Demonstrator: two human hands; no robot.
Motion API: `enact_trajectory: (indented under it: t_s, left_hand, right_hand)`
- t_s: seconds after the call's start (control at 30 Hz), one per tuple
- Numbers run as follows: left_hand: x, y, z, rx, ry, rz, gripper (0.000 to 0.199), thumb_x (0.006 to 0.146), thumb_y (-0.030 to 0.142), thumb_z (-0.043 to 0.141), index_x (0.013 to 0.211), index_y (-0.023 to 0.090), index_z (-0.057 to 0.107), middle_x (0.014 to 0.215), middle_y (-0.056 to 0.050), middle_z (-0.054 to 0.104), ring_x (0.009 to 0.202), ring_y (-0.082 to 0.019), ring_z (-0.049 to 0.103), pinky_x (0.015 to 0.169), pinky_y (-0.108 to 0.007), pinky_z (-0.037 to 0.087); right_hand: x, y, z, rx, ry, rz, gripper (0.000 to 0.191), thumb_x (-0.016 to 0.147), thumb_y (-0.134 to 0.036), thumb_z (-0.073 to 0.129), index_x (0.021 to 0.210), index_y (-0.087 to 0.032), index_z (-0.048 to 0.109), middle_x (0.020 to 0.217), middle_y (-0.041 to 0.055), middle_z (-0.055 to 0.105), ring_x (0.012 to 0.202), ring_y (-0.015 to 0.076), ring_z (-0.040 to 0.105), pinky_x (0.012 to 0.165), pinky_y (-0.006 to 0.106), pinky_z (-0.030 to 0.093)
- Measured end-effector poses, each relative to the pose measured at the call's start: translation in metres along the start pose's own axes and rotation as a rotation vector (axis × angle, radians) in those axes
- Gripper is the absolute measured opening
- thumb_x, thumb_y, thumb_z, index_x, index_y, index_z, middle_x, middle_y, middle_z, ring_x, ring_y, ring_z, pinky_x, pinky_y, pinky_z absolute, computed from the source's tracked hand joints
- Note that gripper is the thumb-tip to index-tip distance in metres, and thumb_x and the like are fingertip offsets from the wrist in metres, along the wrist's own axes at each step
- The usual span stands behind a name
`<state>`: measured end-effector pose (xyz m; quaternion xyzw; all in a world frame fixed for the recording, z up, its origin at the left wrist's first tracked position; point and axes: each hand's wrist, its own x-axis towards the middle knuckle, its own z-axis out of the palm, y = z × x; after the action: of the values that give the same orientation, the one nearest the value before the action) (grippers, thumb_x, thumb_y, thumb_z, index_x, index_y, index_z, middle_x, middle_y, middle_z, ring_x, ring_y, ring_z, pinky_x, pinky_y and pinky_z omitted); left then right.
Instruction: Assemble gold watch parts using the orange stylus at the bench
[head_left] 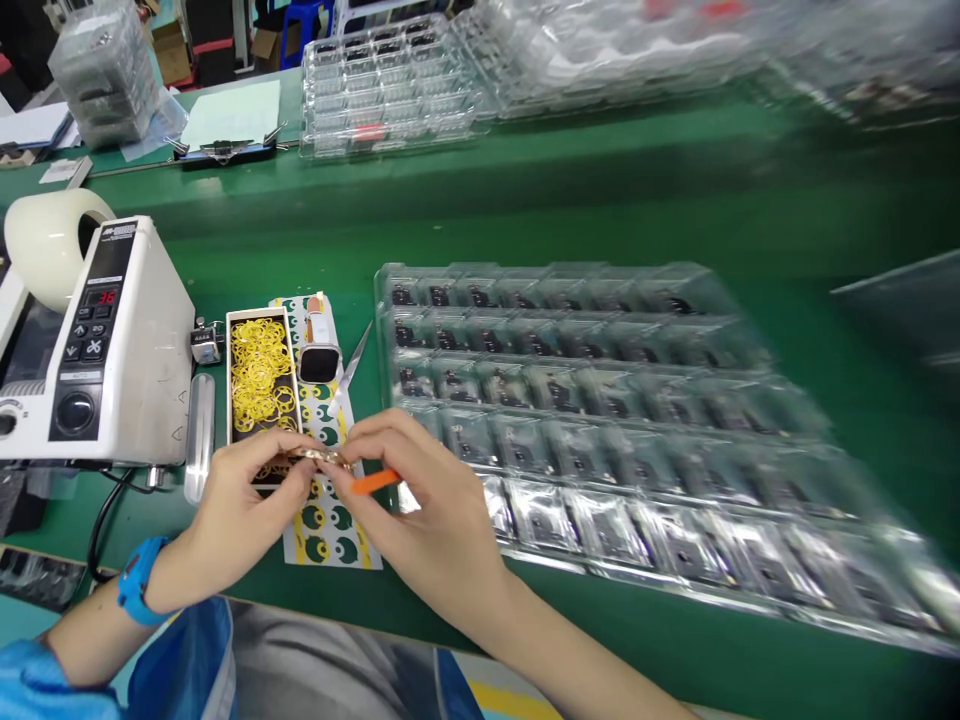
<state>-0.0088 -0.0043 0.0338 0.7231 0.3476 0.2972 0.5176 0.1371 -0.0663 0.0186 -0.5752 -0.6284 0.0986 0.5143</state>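
Observation:
Above the front end of a box of yellow rings, both my hands meet around a small shiny copper-coloured part [324,456]. My left hand [236,500] pinches its left end between thumb and fingertips. On the right end, my right hand [431,505] closes thumb and forefinger. An orange stick-like tool [375,482] lies in my right hand, pointing out past the thumb; its other end is hidden. Beneath the hands is a sheet of yellow and green ring-shaped stickers [330,540]. The white box [295,365] holds many thin yellow rings [259,370].
A white tape dispenser [142,350] stands left. Beyond my hands lie a small black-faced piece [319,363] and a pointed silver blade [352,368]. A large clear compartment tray [600,420] with small dark parts fills the right. More clear trays [390,90] and a clipboard [232,120] sit behind.

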Motion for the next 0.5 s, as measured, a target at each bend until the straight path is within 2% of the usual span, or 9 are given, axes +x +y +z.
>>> enact_trajectory:
  t_s: [0.07,0.1,0.13,0.2,0.3,0.4,0.5]
  left_hand:
    - [0.000,0.001,-0.001,0.122,0.083,0.123,0.015,0.079,0.008,0.057,0.080,0.019,0.068,0.080,-0.002,0.064,0.076,-0.014,0.060,0.067,-0.023,0.047]
    - [0.000,0.002,-0.001,0.149,0.122,0.133,0.015,0.076,0.007,0.058,0.077,0.018,0.067,0.076,-0.001,0.062,0.072,-0.013,0.057,0.064,-0.023,0.045]
    - [0.001,0.003,-0.001,0.138,0.147,0.095,0.012,0.074,0.007,0.059,0.074,0.018,0.065,0.071,0.000,0.060,0.067,-0.013,0.055,0.060,-0.023,0.043]
    - [0.003,0.004,0.000,-0.010,0.143,-0.075,0.008,0.073,0.012,0.062,0.069,0.018,0.057,0.063,0.002,0.058,0.058,-0.011,0.052,0.054,-0.022,0.041]
    - [0.005,0.004,0.000,-0.361,0.050,-0.295,0.022,0.072,0.021,0.070,0.073,0.019,0.049,0.059,0.004,0.060,0.053,-0.011,0.057,0.052,-0.021,0.046]
    - [0.004,0.004,0.000,-0.543,-0.034,-0.352,0.027,0.073,0.025,0.076,0.086,0.018,0.054,0.059,0.004,0.064,0.054,-0.011,0.062,0.055,-0.021,0.053]
    - [0.001,0.004,0.002,-0.565,-0.079,-0.339,0.030,0.080,0.030,0.073,0.103,0.016,0.060,0.066,0.001,0.068,0.061,-0.012,0.065,0.063,-0.022,0.058]
  right_hand:
    - [-0.002,0.000,-0.002,-0.129,0.053,-0.138,0.009,0.088,-0.011,0.058,0.089,-0.020,0.056,0.079,0.0048,0.062,0.071,0.0169,0.062,0.057,0.027,0.049]
    - [-0.004,-0.001,-0.004,-0.198,0.086,-0.215,0.010,0.088,-0.013,0.060,0.093,-0.020,0.057,0.079,0.0056,0.064,0.069,0.0171,0.062,0.055,0.027,0.049]
    - [-0.006,-0.001,-0.005,-0.261,0.118,-0.293,0.010,0.088,-0.014,0.061,0.095,-0.021,0.058,0.078,0.0055,0.065,0.065,0.0164,0.061,0.052,0.027,0.048]
    - [-0.011,-0.004,-0.009,-0.350,0.160,-0.455,0.009,0.088,-0.013,0.061,0.091,-0.022,0.062,0.073,0.0033,0.067,0.055,0.0133,0.056,0.044,0.026,0.043]
    - [-0.014,-0.008,-0.012,-0.437,0.138,-0.624,0.020,0.088,-0.007,0.058,0.078,-0.022,0.067,0.066,0.0008,0.067,0.046,0.0096,0.049,0.038,0.025,0.038]
    - [-0.011,-0.007,-0.011,-0.517,0.150,-0.540,0.015,0.088,-0.009,0.061,0.083,-0.020,0.068,0.073,0.0046,0.073,0.049,0.0115,0.054,0.042,0.026,0.042]
    - [-0.008,-0.003,-0.005,-0.500,0.180,-0.399,0.008,0.088,-0.013,0.063,0.094,-0.019,0.064,0.085,0.0091,0.076,0.055,0.0149,0.060,0.046,0.028,0.045]
